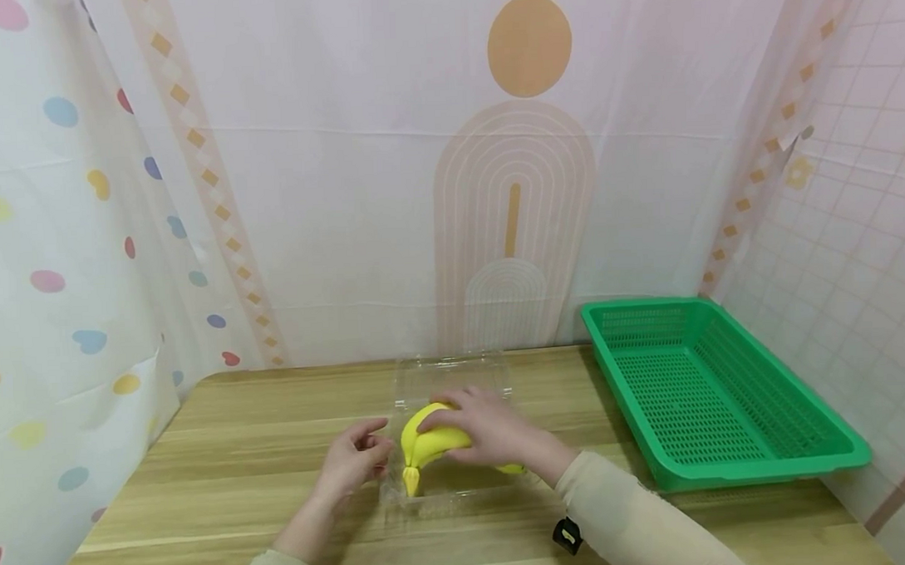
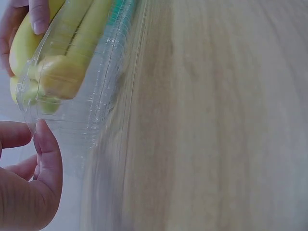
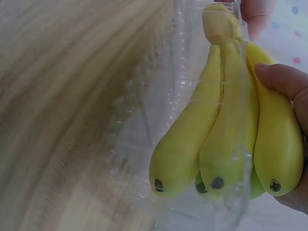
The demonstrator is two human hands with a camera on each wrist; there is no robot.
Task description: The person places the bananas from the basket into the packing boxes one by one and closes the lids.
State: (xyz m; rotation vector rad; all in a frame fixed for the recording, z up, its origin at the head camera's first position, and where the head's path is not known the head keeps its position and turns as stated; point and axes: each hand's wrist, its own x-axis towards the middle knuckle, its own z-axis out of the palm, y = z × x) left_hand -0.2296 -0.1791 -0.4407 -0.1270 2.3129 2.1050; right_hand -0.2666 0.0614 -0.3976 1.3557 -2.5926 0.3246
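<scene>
A bunch of yellow bananas (image 1: 431, 443) lies in a clear plastic clamshell box (image 1: 471, 496), its stem end toward the left. My right hand (image 1: 495, 426) grips the bunch from above, thumb and fingers spread around it. The dark banana tips show through the clear wall in the right wrist view, with the right thumb (image 3: 281, 79) lying along one banana (image 3: 276, 149). At the box's left side is my left hand (image 1: 354, 456). In the left wrist view its thumb and a finger (image 2: 48, 154) pinch the box's rim. The lid (image 1: 456, 374) stands open at the back.
A green plastic basket (image 1: 637, 438) with perforated walls stands on the right of the wooden table (image 1: 292, 404). Patterned curtains (image 1: 346, 236) hang behind and at both sides. A small black object (image 1: 567, 535) is beside the right sleeve.
</scene>
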